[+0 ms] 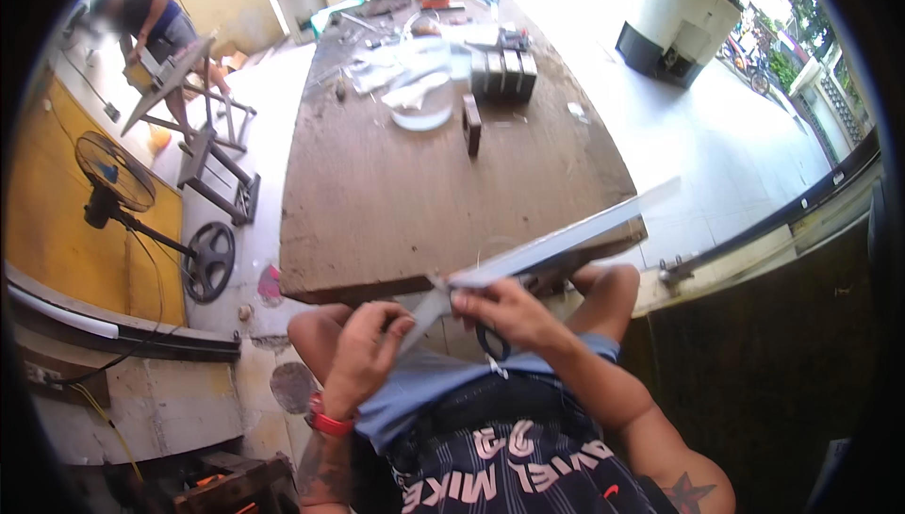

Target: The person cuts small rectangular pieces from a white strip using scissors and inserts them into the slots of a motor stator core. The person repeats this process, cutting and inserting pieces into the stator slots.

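Observation:
A long, pale, flat strip [566, 236] slants from my lap out over the near right corner of the wooden table [405, 222]. My right hand [500, 310] is closed around its near end, thumb on top. Under that hand shows a dark loop [492, 342], like a scissors handle; the rest of it is hidden. A shorter, thin, whitish piece [426, 314] angles down from the same near end toward my left hand [372, 337]. The left fingers are pinched together at its lower edge.
On the table stand a dark block with light bands [504, 76], a small brown block [471, 125] and crumpled clear plastic [415, 85]. A fan [113, 175] stands at left, near a person [156, 19] bending over a wooden stand. A white bin-like container [677, 19] is at far right.

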`<state>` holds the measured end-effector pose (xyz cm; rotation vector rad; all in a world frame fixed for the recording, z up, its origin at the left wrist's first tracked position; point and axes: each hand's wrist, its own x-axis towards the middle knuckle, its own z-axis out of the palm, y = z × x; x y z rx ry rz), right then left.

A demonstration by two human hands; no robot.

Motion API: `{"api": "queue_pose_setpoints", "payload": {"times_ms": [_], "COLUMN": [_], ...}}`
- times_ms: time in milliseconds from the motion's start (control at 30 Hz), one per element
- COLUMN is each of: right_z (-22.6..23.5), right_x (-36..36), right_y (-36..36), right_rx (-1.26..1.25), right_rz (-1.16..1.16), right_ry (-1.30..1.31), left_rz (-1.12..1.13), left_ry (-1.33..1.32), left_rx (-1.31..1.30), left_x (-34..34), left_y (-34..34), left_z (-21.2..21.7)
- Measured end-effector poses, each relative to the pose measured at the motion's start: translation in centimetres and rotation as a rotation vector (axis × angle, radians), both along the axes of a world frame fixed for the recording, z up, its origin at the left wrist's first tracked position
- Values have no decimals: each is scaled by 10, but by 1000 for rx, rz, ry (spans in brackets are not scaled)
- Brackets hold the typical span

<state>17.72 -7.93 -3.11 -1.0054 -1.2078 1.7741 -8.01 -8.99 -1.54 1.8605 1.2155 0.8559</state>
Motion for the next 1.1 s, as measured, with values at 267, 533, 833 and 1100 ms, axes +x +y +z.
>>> {"api": "queue_pose_setpoints", "payload": {"times_ms": [267, 533, 833, 1100], "right_z": [-1, 86, 87, 102], "right_x": [59, 144, 24, 118], "right_y": [38, 52, 20, 27], "right_rx": [22, 368, 769, 136], "right_rz": [-207, -633, 202, -392], "right_ry": [38, -281, -948, 167], "left_rz": [14, 16, -355, 469], "left_ry": [157, 594, 1109, -388], "left_rx": [-26, 219, 1018, 809], "left_x": [-79, -125, -8, 12], "left_y": [-4, 9, 40, 185], "left_z": [-14, 60, 171, 89]}}
